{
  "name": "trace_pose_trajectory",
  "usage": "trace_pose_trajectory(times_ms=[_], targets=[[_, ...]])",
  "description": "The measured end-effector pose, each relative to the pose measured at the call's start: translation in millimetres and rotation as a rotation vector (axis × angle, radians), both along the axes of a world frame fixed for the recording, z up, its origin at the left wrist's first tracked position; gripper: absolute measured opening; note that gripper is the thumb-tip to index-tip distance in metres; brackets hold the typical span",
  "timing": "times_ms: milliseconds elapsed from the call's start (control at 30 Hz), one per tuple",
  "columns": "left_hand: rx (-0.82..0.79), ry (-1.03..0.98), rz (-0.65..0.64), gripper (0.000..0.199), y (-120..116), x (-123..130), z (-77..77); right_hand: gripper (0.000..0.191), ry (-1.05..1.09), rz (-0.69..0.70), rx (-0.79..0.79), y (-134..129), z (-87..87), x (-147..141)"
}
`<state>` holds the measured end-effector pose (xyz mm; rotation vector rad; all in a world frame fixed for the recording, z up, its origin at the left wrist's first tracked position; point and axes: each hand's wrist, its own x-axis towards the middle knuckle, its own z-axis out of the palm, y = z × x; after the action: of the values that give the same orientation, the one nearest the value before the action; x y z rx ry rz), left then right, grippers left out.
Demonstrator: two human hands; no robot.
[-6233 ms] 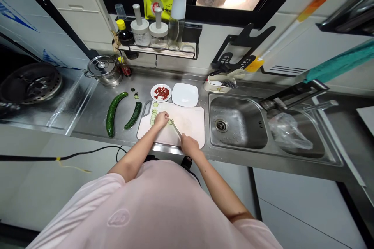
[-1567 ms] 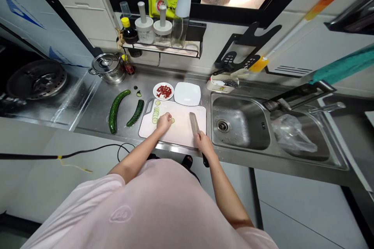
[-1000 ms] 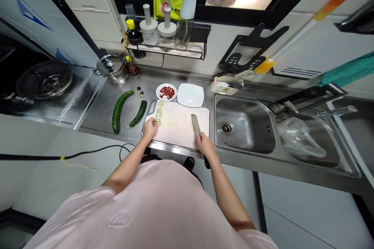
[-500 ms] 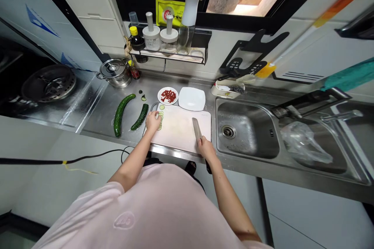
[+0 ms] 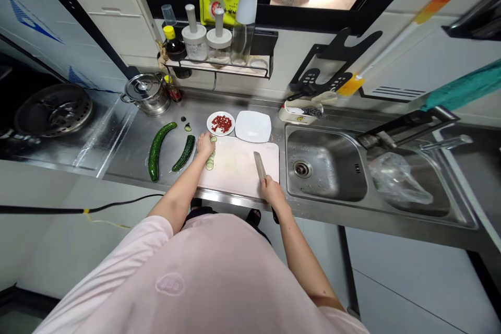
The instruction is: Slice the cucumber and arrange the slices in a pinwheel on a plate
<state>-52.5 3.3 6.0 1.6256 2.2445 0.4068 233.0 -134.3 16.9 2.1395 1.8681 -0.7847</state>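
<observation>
Left arm extends forward; left hand (image 5: 205, 144), fingers part-curled, is at the far end of round pale-green cucumber slices (image 5: 210, 163) rowed on the white rectangular cutting board (image 5: 237, 169) (hold unclear). Right hand (image 5: 273, 192) wraps the black-handled grey metal knife (image 5: 259, 165).

A pale pink T-shirt (image 5: 211, 271) covers the torso, creased along its short, loose left sleeve (image 5: 152, 232). Its front bears a small rounded emblem (image 5: 170, 284), the lettering too blurred to read. Both forearms (image 5: 299, 250) are bare. Below the bench's (image 5: 235, 199) front edge show dark cloth (image 5: 199, 212) and a black open-toed shoe (image 5: 253, 217).
</observation>
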Motion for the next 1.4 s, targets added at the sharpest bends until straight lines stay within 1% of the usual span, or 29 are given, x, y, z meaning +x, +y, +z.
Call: trace_pose_trajectory(times_ms=[100, 167, 233, 300, 367, 500, 667, 800, 867, 967, 1133, 1400], targets=[[-0.024, -0.120, 0.043, 0.019, 1.6, 2.5, 3.7, 0.038, 0.008, -0.003, -0.017, 0.7, 0.8, -0.3], [-0.023, -0.219, 0.050, 0.019, -1.6, 8.2, 4.6, 0.039, 0.017, -0.006, -0.023, 1.3, 1.8, -0.5], [-0.015, -0.326, 0.025, 0.021, -9.2, 17.7, 2.6, 0.039, 0.023, -0.009, -0.024, 1.7, 3.3, -1.2], [-0.020, -0.424, -0.033, 0.022, -20.2, 30.1, -2.3, 0.039, 0.022, -0.008, -0.022, 1.8, 5.6, -2.3], [-0.042, -0.454, -0.084, 0.020, -32.6, 43.1, -8.5, 0.038, 0.017, -0.002, -0.020, 1.7, 8.3, -3.6], [-0.072, -0.403, -0.128, 0.016, -52.2, 61.9, -18.1, 0.036, -0.003, 0.012, -0.021, 1.5, 12.8, -5.3], [-0.045, -0.230, -0.182, 0.011, -60.5, 65.7, -20.3, 0.036, -0.043, 0.064, -0.003, -0.8, 17.1, -7.4], [-0.001, -0.170, -0.209, 0.017, -58.1, 62.0, -21.4, 0.037, -0.048, 0.144, 0.029, -8.4, 23.7, -18.0], [0.000, -0.176, -0.201, 0.019, -55.1, 60.0, -23.7, 0.037, -0.047, 0.187, 0.029, -12.6, 27.4, -26.4], [-0.001, -0.200, -0.183, 0.016, -50.0, 57.7, -28.5, 0.036, -0.049, 0.241, 0.015, -15.9, 31.8, -38.0], [-0.006, -0.228, -0.162, 0.013, -44.4, 56.0, -34.3, 0.032, -0.061, 0.270, -0.008, -13.5, 35.2, -46.5], [-0.035, -0.232, -0.139, 0.013, -43.0, 56.3, -34.9, 0.031, -0.051, 0.288, -0.016, -12.0, 34.7, -48.8]])
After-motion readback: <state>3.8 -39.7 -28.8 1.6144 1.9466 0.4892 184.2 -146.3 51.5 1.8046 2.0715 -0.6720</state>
